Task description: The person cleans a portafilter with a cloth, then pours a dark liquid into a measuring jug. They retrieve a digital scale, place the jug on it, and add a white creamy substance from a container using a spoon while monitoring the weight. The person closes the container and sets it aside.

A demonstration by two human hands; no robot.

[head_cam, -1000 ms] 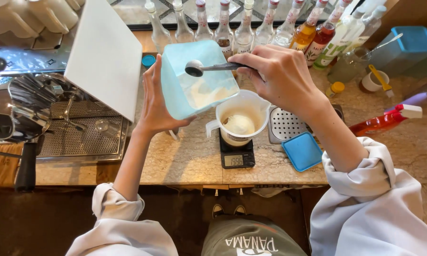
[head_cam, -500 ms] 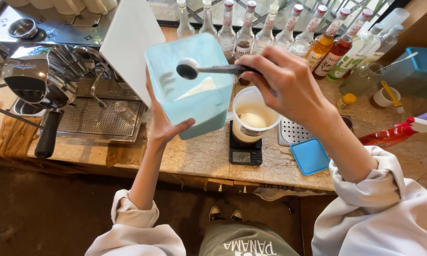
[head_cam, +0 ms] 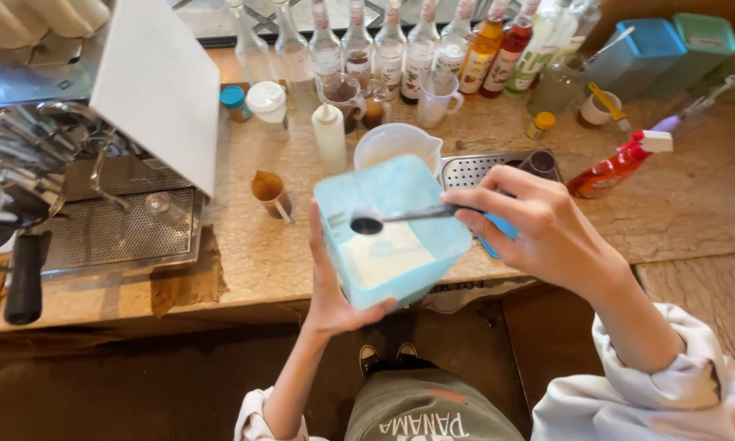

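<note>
My left hand (head_cam: pixel 332 290) grips a light blue square tub (head_cam: pixel 390 230) from below and tilts its open mouth toward me; white powder lies inside. My right hand (head_cam: pixel 543 230) pinches the handle of a dark metal spoon (head_cam: pixel 384 219), whose bowl hovers over the tub's opening. Behind the tub stands a white jug (head_cam: pixel 396 145), partly hidden. A blue lid (head_cam: pixel 498 230) shows just under my right fingers.
A row of syrup bottles (head_cam: pixel 420 49) lines the back of the stone counter (head_cam: pixel 261 245). An espresso machine with drip grate (head_cam: pixel 114 220) fills the left. A red spray bottle (head_cam: pixel 616 163), white squeeze bottle (head_cam: pixel 329 137), small brown cup (head_cam: pixel 268 189) and blue tubs (head_cam: pixel 645 45) stand around.
The tub and spoon have come toward me, away from the white jug, and the tub is lower. The view has swung so the counter's left part and more bottles show.
</note>
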